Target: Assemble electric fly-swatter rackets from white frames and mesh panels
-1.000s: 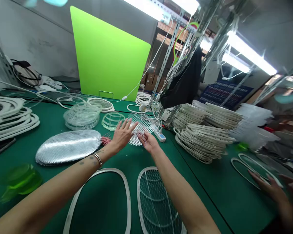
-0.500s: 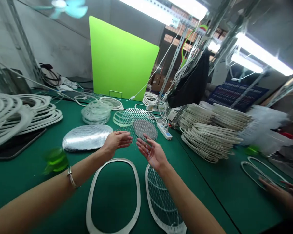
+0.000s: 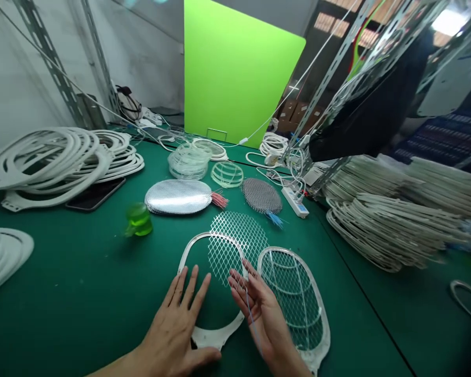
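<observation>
Head view: the left hand (image 3: 175, 322) is spread wide over the white frame (image 3: 211, 336)'s left side; at its right side, the right hand (image 3: 265, 314) loosely holds a mesh sheet (image 3: 237, 238).

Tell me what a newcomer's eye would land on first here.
Probably the bright green panel standing at the back of the table. Then the shiny oval mesh stack, left of the middle, and the mesh sheet at the right hand, overlapping the open white frame in view.
</observation>
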A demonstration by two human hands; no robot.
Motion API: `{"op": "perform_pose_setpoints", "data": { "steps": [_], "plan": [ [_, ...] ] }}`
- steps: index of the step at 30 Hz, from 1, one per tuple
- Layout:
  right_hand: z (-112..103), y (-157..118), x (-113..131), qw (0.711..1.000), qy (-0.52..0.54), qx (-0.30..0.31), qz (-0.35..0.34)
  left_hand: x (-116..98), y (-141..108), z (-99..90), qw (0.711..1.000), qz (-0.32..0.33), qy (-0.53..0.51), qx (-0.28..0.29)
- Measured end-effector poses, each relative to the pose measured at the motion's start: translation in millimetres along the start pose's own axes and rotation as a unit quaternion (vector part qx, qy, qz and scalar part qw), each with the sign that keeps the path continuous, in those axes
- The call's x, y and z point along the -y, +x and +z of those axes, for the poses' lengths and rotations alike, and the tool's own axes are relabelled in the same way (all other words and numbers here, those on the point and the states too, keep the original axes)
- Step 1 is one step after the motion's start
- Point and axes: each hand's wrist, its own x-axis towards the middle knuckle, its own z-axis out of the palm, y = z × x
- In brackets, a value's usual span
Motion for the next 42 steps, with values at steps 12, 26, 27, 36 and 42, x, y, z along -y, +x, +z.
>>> {"op": "perform_pose_setpoints", "data": {
  "steps": [12,26,27,36,42],
  "plan": [
    [-2,-17,-28,0.996,-0.039,-0.05,0.062,19,-7,-42.9,0.986,-0.137,0.027,-0.086],
    [27,-4,-49,0.986,-0.081,-0.088,0.117,49,2,-67.2,0.953,-0.239,-0.109,-0.15],
    [26,-3,-50,0.986,-0.08,-0.088,0.116,50,2,-65.9,0.954,-0.238,-0.112,-0.147],
    [11,10,-55,0.987,-0.057,-0.049,0.141,42,17,-57.7,0.971,-0.168,-0.133,-0.107],
    [5,12,-55,0.987,-0.048,-0.044,0.144,38,28,-57.4,0.972,-0.148,-0.152,-0.097]
  ]
}}
